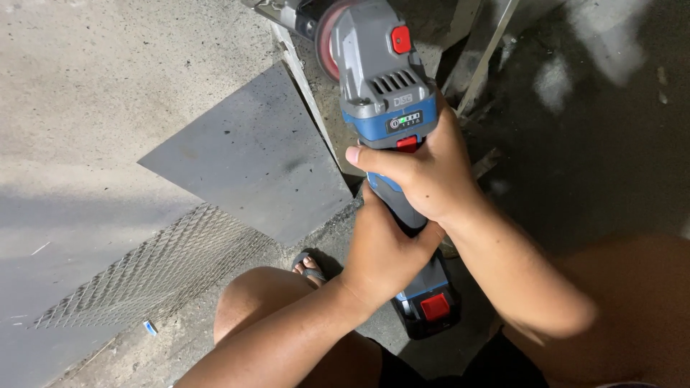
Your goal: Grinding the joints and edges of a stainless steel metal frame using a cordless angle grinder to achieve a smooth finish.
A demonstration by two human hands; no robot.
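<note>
A grey and blue cordless angle grinder (384,79) with red buttons points away from me, its reddish disc (327,39) at the top beside a pale metal strip (305,86). My right hand (424,172) wraps the grinder's body just below the blue band, thumb across the front. My left hand (384,251) grips the handle lower down, above the battery pack (429,307) with its red catch.
A flat dark grey metal sheet (251,158) lies on the concrete floor at left, with a piece of expanded metal mesh (158,269) below it. Metal bars (481,50) lean at top right. My knee and sandalled foot (309,267) are near the sheet's edge.
</note>
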